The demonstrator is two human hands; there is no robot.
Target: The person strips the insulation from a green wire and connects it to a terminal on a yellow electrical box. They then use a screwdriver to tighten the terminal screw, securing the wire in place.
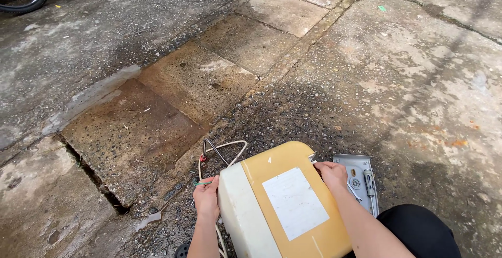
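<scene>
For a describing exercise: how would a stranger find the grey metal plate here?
Start at the yellow-and-cream appliance casing on the concrete. The right hand grips its far edge; just right lies the metal plate, the only grey, shiny piece, with screws.

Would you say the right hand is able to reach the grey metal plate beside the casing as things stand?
Probably yes: the right hand grips the yellow casing edge, and the grey metal plate lies uncovered just beside it.
</scene>
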